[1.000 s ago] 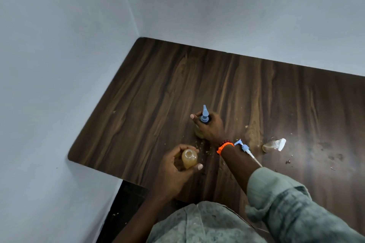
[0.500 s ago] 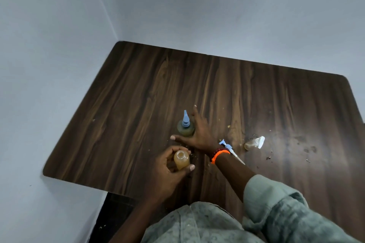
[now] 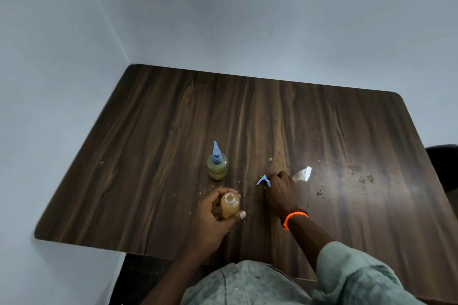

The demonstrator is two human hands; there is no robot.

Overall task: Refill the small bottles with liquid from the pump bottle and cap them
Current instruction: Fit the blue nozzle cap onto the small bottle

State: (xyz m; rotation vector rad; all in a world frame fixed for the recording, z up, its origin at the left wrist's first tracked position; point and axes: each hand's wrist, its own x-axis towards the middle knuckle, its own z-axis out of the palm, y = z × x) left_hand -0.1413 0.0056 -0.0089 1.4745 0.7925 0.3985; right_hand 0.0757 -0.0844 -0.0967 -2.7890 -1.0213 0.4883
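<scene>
On the worktop: a dark wood-grain worktop (image 3: 153, 156) carries everything, with crumbs and dried specks scattered near its middle and right.
Left hand: the left hand (image 3: 213, 215) curls its fingers and thumb round an open small bottle (image 3: 230, 207), held upright just above the near edge; its mouth is uncapped and amber liquid fills most of it.
Right hand: the right hand (image 3: 281, 192) is knuckles-up over a blue cap (image 3: 264, 180) lying on the wood; the fingertips are curled down onto it, and it looks like a pinch, though the contact itself is hidden under the fingers.
Capped bottle: a second bottle (image 3: 217, 166) stands upright behind the left hand, blue nozzle on, apart from both hands.
Other piece: a small clear bottle with a white cap (image 3: 302, 174) lies on its side just beside the right hand.
Handling: the open bottle is probably light, smooth plastic that gives when squeezed, so a firm hold on the body could push liquid out of the mouth; hold it low and gently and keep it upright.
Cap: small, rigid and likely slick; take it by the collar, not the thin spout.
Step in hand: picking up the cap to close the filled bottle.
</scene>
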